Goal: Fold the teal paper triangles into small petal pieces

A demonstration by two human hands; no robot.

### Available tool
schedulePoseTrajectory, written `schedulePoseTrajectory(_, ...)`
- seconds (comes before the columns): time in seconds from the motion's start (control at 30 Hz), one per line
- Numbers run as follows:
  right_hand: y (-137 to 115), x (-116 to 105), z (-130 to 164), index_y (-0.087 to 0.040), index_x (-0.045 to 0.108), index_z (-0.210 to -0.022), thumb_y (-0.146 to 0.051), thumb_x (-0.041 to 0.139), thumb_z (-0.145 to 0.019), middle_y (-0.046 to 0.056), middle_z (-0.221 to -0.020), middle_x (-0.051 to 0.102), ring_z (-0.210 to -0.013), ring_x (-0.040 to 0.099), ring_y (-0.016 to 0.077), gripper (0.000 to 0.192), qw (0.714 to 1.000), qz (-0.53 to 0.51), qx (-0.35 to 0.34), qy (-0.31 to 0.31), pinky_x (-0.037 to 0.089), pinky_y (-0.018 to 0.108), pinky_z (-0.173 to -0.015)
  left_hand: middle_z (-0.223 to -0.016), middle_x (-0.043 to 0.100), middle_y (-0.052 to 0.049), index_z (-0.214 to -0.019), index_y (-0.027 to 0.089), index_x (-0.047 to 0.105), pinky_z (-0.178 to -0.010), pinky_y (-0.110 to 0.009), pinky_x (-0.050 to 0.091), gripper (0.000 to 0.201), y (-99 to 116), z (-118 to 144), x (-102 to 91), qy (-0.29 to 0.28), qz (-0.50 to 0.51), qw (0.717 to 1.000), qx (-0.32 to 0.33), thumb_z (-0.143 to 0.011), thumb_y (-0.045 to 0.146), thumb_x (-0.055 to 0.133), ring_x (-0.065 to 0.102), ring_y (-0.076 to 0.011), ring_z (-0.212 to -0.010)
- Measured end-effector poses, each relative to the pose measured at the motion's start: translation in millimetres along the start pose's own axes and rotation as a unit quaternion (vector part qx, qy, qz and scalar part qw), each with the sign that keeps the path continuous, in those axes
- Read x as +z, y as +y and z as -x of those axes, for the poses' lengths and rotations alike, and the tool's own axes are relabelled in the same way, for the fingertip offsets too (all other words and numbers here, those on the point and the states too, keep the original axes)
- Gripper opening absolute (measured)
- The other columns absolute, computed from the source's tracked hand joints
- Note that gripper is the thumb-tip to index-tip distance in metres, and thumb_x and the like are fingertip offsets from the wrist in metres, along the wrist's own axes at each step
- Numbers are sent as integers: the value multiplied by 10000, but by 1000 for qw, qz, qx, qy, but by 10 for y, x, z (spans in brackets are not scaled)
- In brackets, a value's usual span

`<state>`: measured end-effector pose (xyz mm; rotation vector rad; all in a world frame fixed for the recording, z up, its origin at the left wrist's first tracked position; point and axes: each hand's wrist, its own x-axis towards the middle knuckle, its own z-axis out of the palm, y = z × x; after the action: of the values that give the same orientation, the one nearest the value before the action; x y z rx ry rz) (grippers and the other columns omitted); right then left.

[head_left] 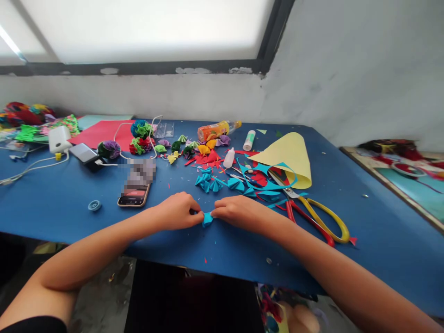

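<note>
Okay, blue table's (347,273) near edge slants down toward the lower right; strip of blue surface between it and the work, with a tiny red scrap (205,260) and clear disc (268,261). Small blue paper piece (207,219) just below frame centre, visible free end pointing to the bottom edge; long axis can't be told, fingers cover its sides. Left hand (181,210) pinches its left side, right hand (235,210) its right, backs up, fingers curled. Forearms slope in from lower left and lower right. Side room: blue surface left of the left hand up to the phone (133,196); scissors (291,193) limit the right side. Just beyond, blue folded pieces (236,185); farther, white squeeze bottle (229,158), yellow paper (294,162), orange-labelled bottle (217,129) by the wall (222,95).
</note>
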<state>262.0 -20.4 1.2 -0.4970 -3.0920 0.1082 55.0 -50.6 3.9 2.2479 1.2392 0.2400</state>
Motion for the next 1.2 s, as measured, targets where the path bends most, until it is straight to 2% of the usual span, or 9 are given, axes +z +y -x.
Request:
schedulePoseTrajectory(0.17, 35, -19, 32, -149, 658, -800, -72, 555, -812, 24, -758, 619, -682, 582, 122, 130, 987, -148, 60, 37, 405, 209, -628, -429, 330, 50, -527, 103, 604, -436, -214, 162, 271, 2, -6, -10, -5, 14, 1000, -6, -744, 220, 491, 201, -59, -452)
schedulePoseTrajectory(0.23, 38, -12, 24, -142, 650, -822, -118, 578, -817, 31, -771, 616, -679, 576, 122, 77, 979, -177, 81, 65, 409, 206, -621, -426, 355, 46, -537, 108, 614, -440, -219, 165, 276, -6, -9, 0, 0, 5, 1000, -3, -752, 229, 491, 212, -59, -445)
schedulePoseTrajectory(0.3, 32, 9, 5, -136, 638, -849, -164, 601, -818, 34, -789, 603, -670, 564, 118, 56, 974, -187, 92, 86, 405, 200, -603, -454, 440, 33, -599, 121, 651, -454, -219, 186, 260, -22, -19, 19, 8, -5, 1000, 4, -764, 247, 494, 279, -63, -447)
schedulePoseTrajectory(0.4, 9, 53, -26, -132, 620, -835, -145, 588, -823, 25, -781, 585, -659, 553, 111, 37, 980, -161, 79, 86, 393, 193, -596, -619, 603, -7, -746, 153, 690, -514, -207, 269, 220, -51, -44, 53, 29, -14, 999, 15, -778, 272, 507, 453, -95, -546)
schedulePoseTrajectory(0.53, -20, 76, -43, -138, 602, -866, -180, 512, -879, 33, -793, 582, -657, 554, 127, 100, 990, -66, 70, 106, 360, 215, -561, -755, 664, -35, -838, 167, 681, -593, -208, 353, 229, -79, -71, 70, 51, 3, 999, 10, -804, 312, 507, 546, -133, -648)
schedulePoseTrajectory(0.63, -25, 76, -39, -147, 598, -896, -235, 498, -899, 42, -824, 590, -687, 565, 137, 134, 990, -44, 66, 114, 360, 224, -574, -767, 669, -34, -857, 172, 685, -606, -212, 368, 236, -86, -75, 54, 44, 11, 999, 12, -814, 327, 513, 558, -137, -654)
schedulePoseTrajectory(0.77, -9, 111, -38, -162, 606, -894, -199, 520, -879, 36, -847, 594, -726, 572, 131, 95, 992, -53, 61, 99, 375, 213, -606, -813, 649, -33, -858, 185, 693, -602, -214, 359, 198, -83, -68, 33, 28, -23, 999, 35, -799, 295, 539, 551, -134, -668)
schedulePoseTrajectory(0.97, 1, 179, -62, -147, 580, -844, -193, 490, -889, 34, -791, 574, -660, 551, 138, 110, 991, 42, 49, 114, 357, 236, -562, -811, 657, -30, -856, 183, 693, -593, -205, 352, 205, -84, -74, 39, 34, -37, 998, 36, -811, 296, 529, 553, -128, -668)
schedulePoseTrajectory(1.2, -17, 148, -69, -142, 560, -854, -201, 396, -929, 55, -803, 578, -690, 550, 151, 189, 979, 68, 27, 192, 411, 247, -625, -694, 672, -14, -839, 140, 689, -538, -186, 348, 232, -67, -73, 17, 37, 92, 995, 8, -824, 279, 504, 538, -104, -582)
